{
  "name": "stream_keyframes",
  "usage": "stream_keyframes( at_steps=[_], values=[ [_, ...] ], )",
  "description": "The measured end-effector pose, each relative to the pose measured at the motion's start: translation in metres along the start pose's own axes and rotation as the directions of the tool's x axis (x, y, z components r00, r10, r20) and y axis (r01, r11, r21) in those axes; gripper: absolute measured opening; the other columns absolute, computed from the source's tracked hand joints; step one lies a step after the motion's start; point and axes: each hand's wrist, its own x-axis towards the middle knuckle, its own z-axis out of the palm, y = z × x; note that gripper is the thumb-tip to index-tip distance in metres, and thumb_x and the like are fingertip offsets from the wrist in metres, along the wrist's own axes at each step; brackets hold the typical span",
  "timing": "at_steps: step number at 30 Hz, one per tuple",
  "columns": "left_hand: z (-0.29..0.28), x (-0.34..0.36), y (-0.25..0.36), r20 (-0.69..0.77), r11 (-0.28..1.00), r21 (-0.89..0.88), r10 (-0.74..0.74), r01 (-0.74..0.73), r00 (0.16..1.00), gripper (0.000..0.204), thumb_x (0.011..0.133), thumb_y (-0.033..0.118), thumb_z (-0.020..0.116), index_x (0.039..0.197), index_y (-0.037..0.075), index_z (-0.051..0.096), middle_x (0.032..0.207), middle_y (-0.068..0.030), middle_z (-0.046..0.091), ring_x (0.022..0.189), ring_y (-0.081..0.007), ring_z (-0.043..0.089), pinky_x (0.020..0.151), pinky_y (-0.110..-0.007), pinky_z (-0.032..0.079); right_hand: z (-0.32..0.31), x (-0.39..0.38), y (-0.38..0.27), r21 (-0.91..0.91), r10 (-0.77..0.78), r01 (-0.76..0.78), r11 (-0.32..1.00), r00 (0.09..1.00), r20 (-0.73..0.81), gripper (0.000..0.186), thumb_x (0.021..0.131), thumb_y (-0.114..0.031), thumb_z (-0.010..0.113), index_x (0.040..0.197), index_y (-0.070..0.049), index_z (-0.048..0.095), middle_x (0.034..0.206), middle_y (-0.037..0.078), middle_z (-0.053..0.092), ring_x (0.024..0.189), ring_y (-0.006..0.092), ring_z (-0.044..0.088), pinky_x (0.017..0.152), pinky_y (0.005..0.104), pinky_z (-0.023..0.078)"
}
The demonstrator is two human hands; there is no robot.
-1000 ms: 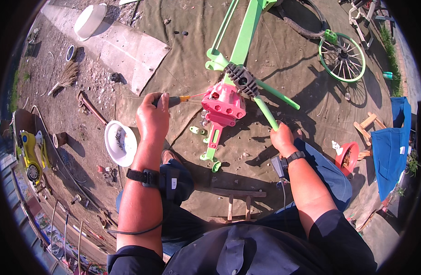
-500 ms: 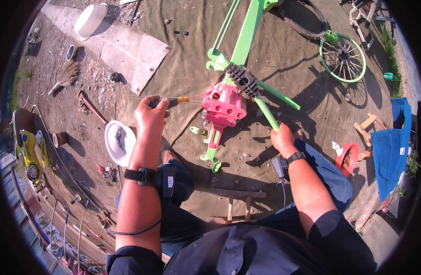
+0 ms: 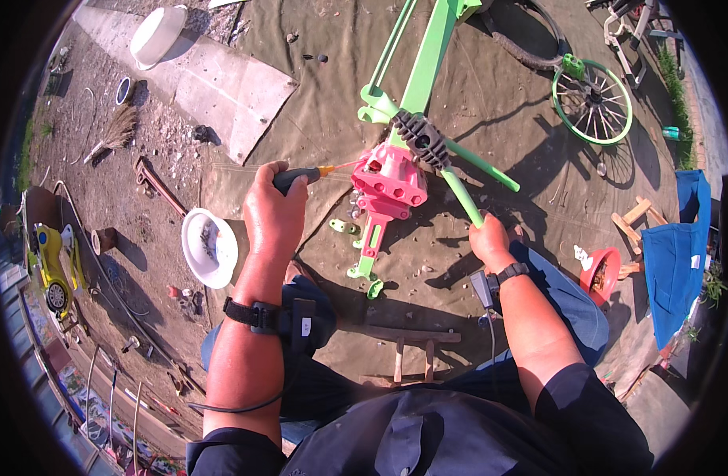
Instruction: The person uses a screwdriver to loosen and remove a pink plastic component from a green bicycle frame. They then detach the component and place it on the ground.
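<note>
Head view: holding dark-handled tool (image 3: 295,180) in left hand (image 3: 275,210), wrapped closed round handle. Pointing right, toward pink metal part (image 3: 389,184); cannot tell whether touching. Gripping green bar (image 3: 463,198) near lower end with right hand (image 3: 489,238), curled closed round it. Slanting up from there to dark ridged block (image 3: 419,139), beside pink metal part. Left of left hand: white basin (image 3: 189,250). Upper right, well apart: green-rimmed wheel (image 3: 630,111).
</note>
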Motion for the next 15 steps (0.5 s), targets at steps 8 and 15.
stream_keyframes(
  at_steps=[8,15],
  values=[
    [-0.002,-0.001,0.005,-0.041,0.988,0.138,0.081,-0.075,0.996,0.037,0.088,0.023,0.075,0.117,0.003,0.063,0.096,-0.0183,0.071,0.091,-0.0309,0.071,0.08,-0.039,0.055,0.004,0.002,0.001,-0.02,0.028,-0.028,0.999,0.999,0.015,0.025,0.093,-0.024,0.059,0.11,-0.007,0.066,0.1,0.022,0.071,0.098,0.0428,0.067,0.082,0.0484,0.054],
    [-0.003,-0.021,0.022,0.163,0.778,0.259,0.549,-0.573,0.82,0.035,0.08,-0.001,0.067,0.114,0.005,0.059,0.117,-0.0148,0.059,0.1,-0.0391,0.064,0.084,-0.045,0.054,0.044,0.039,0.058,0.282,0.143,-0.159,0.946,0.987,0.078,0.023,0.092,-0.022,0.06,0.107,-0.007,0.067,0.1,0.021,0.07,0.098,0.0421,0.066,0.08,0.0459,0.052]
  ],
)
